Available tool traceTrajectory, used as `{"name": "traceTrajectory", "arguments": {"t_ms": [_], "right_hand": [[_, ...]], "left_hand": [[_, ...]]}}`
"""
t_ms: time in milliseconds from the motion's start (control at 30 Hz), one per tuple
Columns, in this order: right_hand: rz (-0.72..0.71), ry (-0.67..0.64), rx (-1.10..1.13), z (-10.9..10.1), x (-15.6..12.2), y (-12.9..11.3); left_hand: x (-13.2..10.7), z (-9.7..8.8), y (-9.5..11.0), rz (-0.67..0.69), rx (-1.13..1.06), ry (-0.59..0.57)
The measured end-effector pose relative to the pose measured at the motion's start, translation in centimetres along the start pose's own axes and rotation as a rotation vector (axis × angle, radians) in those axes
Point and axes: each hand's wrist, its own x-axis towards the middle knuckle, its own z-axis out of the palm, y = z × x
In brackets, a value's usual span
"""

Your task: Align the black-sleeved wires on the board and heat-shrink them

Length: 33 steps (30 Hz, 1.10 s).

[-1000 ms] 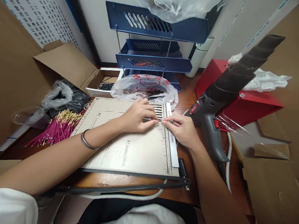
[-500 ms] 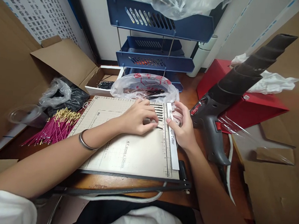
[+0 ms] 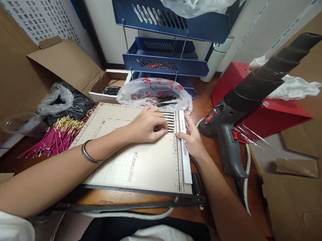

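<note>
A beige paper cutter board [image 3: 136,162] lies on the desk in front of me. Several short black tube pieces [image 3: 169,120] lie in a row on it, against the white ruler bar [image 3: 183,147] at its right edge. My left hand [image 3: 145,125] rests on the board with its fingertips pressed down on the black pieces. My right hand [image 3: 194,139] lies on the ruler bar beside them, fingers stretched out and nothing in it.
A clear plastic bag [image 3: 154,93] with more black pieces lies behind the board. A grey heat gun [image 3: 230,139] stands at the right before a red box [image 3: 273,105]. Pink wires with gold tips [image 3: 53,137] lie at the left. Blue trays [image 3: 164,59] stand at the back.
My right hand left its pinch at the black pieces, swung out toward the bag, and now lies flat on the ruler bar. My left hand stayed on the pieces.
</note>
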Motion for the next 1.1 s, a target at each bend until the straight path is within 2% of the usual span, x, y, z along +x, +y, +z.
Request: {"name": "traceTrajectory", "arguments": {"t_ms": [867, 967, 1100], "right_hand": [[-0.049, 0.031, -0.040, -0.2, 0.2, 0.5], [-0.102, 0.076, -0.111, -0.5, 0.0, 0.2], [-0.252, 0.104, -0.421, -0.9, -1.0, -1.3]], "left_hand": [[0.0, 0.2, -0.2, -0.010, -0.035, -0.010], [0.0, 0.2, -0.2, -0.015, -0.038, -0.002], [0.0, 0.2, -0.1, -0.024, -0.034, -0.003]]}}
